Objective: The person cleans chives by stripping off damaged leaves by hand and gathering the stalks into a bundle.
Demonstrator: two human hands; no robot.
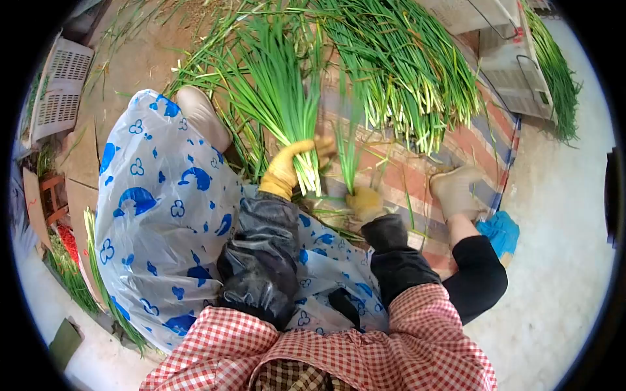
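Note:
My left hand (285, 168), in a yellow glove, is closed around a bunch of garlic chives (277, 88). The green leaves fan out away from me, and the pale cut ends point back toward my lap. To its right, my right hand (366, 202), also gloved and smeared by motion, grips a few loose chive stalks (349, 153) held roughly upright in view. Beyond both hands a large heap of chives (404, 65) lies on a striped mat (385, 169), white stems facing me.
Plastic crates stand at the right (518, 72) and left (62, 88), the right one beside more chives. A dolphin-print plastic sheet (169, 215) covers my lap. My boot (455, 192) rests at the mat's edge near a blue plastic bag (501, 233). Loose leaves litter the floor.

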